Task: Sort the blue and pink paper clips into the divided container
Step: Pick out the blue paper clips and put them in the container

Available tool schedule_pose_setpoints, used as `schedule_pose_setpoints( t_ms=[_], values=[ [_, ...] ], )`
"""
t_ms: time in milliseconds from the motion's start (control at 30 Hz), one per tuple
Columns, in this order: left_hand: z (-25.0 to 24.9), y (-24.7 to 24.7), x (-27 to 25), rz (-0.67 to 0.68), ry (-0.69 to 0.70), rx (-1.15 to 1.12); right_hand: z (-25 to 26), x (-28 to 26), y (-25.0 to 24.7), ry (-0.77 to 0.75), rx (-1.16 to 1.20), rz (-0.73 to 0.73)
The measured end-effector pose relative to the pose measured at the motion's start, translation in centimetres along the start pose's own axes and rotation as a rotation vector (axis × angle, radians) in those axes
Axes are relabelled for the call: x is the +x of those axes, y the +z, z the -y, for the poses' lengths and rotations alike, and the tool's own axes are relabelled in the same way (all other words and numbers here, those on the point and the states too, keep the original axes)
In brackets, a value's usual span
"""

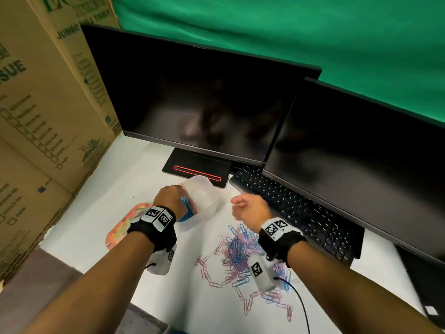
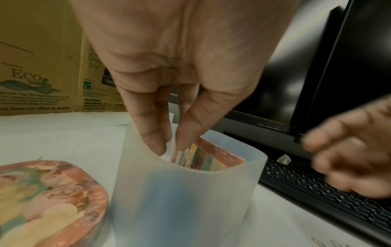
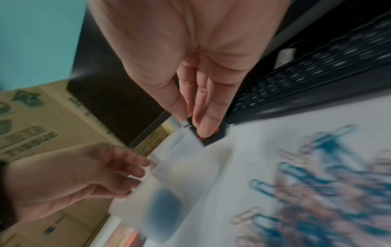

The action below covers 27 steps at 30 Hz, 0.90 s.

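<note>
A translucent plastic container (image 1: 204, 198) stands on the white table, with a patterned orange divider (image 2: 213, 155) inside and blue clips (image 1: 186, 212) showing through its near wall. My left hand (image 1: 177, 191) pinches the container's rim from above, thumb and fingers (image 2: 152, 133) dipping into it. A loose heap of blue and pink paper clips (image 1: 240, 249) lies to the right, blurred in the right wrist view (image 3: 328, 192). My right hand (image 1: 237, 208) hovers between the container and the heap, its fingers (image 3: 203, 107) nearly straight, with no clip visible in them.
A colourfully patterned lid (image 1: 125, 227) lies left of the container. Two dark monitors (image 1: 204, 100) and a black keyboard (image 1: 301, 210) stand behind and to the right. Cardboard boxes (image 1: 43, 116) wall the left side. Stray clips (image 1: 265, 300) reach toward the table's front edge.
</note>
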<state>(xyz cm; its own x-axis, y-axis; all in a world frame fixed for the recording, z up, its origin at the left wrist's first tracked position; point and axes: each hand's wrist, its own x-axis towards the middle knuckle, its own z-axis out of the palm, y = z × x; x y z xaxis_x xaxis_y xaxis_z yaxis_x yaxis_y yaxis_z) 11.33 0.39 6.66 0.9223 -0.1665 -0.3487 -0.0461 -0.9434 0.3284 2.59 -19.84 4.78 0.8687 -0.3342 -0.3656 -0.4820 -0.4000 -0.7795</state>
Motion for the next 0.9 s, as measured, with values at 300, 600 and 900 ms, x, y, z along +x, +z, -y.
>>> schedule_pose_setpoints(
  t_ms=[300, 600, 900],
  values=[
    [-4.1, 5.7, -2.5, 0.071, 0.28, -0.108, -8.9, -3.5, -4.3, 0.132, -0.169, -0.068],
    [-6.0, 11.8, -2.0, 0.242, 0.296, 0.109, -12.7, -5.4, -4.7, 0.302, -0.258, -0.106],
    [-7.6, 12.5, -0.7, 0.27, 0.411, 0.399, -9.4, -2.2, -4.9, 0.291, -0.383, -0.105]
  ],
)
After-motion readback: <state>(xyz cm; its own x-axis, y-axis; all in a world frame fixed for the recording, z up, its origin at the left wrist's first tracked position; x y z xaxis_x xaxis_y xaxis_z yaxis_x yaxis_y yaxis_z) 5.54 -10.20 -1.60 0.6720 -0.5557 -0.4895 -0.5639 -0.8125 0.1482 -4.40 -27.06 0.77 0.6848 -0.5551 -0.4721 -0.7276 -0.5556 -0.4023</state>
